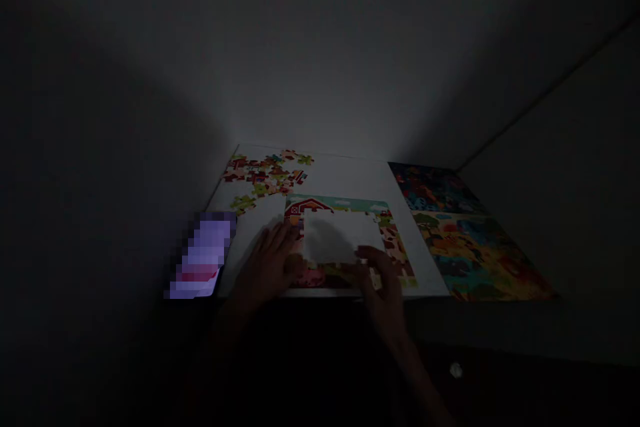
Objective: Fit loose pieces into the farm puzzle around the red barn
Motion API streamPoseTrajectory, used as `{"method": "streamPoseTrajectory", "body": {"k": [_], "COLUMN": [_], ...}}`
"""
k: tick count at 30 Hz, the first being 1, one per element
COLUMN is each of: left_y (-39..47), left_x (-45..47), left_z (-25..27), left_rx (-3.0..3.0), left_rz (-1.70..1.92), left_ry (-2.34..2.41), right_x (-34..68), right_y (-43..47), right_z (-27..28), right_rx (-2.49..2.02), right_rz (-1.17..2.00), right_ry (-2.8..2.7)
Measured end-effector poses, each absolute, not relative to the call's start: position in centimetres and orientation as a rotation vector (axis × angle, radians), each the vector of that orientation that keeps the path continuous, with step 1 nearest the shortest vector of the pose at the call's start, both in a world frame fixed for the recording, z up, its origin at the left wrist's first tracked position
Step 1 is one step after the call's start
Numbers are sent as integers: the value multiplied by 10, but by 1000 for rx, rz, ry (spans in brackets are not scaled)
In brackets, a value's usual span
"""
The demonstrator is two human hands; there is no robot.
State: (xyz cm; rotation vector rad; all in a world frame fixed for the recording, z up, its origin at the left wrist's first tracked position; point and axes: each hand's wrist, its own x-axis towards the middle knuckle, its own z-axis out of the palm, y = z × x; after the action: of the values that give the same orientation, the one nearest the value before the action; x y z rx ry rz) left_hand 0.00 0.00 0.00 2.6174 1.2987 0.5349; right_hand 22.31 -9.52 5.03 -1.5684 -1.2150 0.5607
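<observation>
Resting on the puzzle (345, 240), the left hand (270, 267) lies flat and loose; the right hand (383, 280) has a grip I cannot tell; loose pieces (265, 173) lie far left.

Single view, from a camera worn on the head, facing forward and down onto a white table (340, 177) set against a dim wall. Seen from close range, at arm's length. Left hand (270, 267) and right hand (383, 280) low in the centre; puzzle (345, 240) just beyond the fingertips, loose pieces (265, 177) farther beyond the left fingers. Surroundings dark. No second view to share the scene.
</observation>
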Motion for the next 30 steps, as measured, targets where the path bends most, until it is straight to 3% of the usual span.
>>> {"method": "streamPoseTrajectory", "body": {"k": [3,7,23,30], "left_y": [-2,-2,0,-1], "left_x": [3,3,1,2], "left_z": [0,-2,-7,-2], "left_rx": [2665,2689,2707,2649], "left_rz": [461,439,496,532], "left_ry": [1325,1358,1341,1347], "right_x": [273,315,328,328], "right_y": [-91,-91,-91,-41], "right_z": [20,-15,-33,1], "right_rx": [-1819,-2122,-2303,-2016], "right_rz": [115,-90,-109,46], "right_ry": [-1447,-1587,-1702,-1768]}}
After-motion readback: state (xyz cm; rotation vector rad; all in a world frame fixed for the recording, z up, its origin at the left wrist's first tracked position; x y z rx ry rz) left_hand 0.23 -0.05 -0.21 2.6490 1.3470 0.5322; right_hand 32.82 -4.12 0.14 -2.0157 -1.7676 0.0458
